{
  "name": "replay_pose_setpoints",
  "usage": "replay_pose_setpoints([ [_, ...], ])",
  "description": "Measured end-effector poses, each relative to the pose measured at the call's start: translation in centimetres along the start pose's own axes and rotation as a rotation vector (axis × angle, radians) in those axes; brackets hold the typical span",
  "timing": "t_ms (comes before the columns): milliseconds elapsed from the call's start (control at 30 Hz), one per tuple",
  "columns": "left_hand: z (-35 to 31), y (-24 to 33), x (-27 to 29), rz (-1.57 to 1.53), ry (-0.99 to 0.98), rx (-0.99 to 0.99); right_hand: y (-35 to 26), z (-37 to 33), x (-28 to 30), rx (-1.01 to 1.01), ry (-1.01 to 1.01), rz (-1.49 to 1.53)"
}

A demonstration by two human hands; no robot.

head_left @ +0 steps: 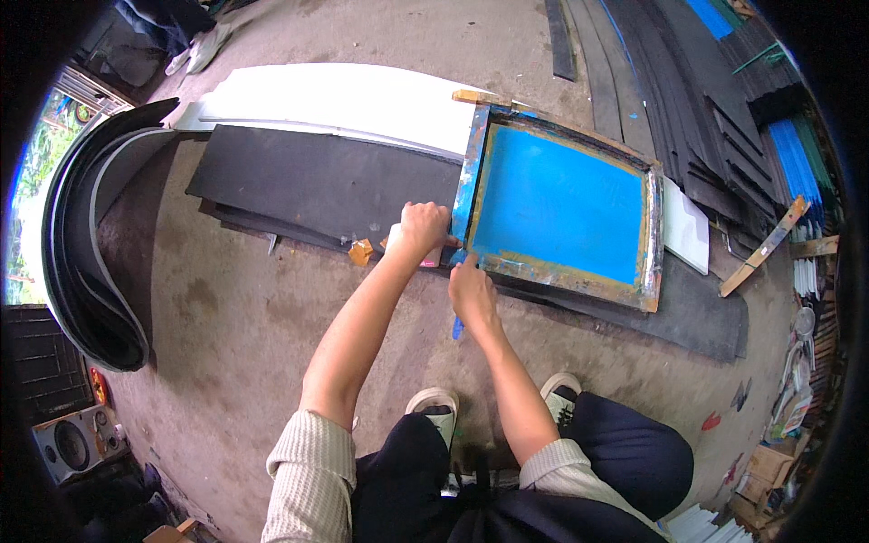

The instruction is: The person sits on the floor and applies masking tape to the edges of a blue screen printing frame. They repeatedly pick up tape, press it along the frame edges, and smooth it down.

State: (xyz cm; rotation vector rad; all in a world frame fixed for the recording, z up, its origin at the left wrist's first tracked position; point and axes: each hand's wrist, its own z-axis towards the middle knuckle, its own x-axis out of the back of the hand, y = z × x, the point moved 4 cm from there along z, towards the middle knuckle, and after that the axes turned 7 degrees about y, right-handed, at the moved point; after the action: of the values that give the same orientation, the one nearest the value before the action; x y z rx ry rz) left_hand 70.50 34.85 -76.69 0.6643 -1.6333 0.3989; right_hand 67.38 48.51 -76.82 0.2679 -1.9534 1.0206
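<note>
A screen-printing frame (654,237) with a blue mesh (563,204) lies on a stack of dark sheets. My left hand (421,231) is closed beside the frame's near left corner; what it grips, if anything, is hidden under the fingers. Something pink and white (430,259) shows just beneath it. Close by, my right hand (474,291) is wrapped round a blue-handled tool (458,328), whose handle sticks out below the fist. The tool's working end is mostly hidden near the frame corner, so its kind cannot be told.
Black sheets (317,172) and white sheets (335,100) extend left of the frame. An orange-brown scrap (360,252) lies on their near edge. Curled sheets (77,235) stand far left, above a speaker (77,443). On the right are a wooden stick (765,249) and stacked dark strips (688,118).
</note>
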Motion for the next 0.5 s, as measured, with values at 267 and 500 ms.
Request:
replay_pose_setpoints([
  [267, -0.3, 0.2, 0.1, -0.078, -0.097, 0.08, -0.2, -0.5, -0.8, -0.001, 0.013, -0.033],
  [500, -0.4, -0.1, -1.2, -0.035, 0.009, 0.0, -0.7, -1.7, -1.1, 0.018, 0.003, 0.044],
])
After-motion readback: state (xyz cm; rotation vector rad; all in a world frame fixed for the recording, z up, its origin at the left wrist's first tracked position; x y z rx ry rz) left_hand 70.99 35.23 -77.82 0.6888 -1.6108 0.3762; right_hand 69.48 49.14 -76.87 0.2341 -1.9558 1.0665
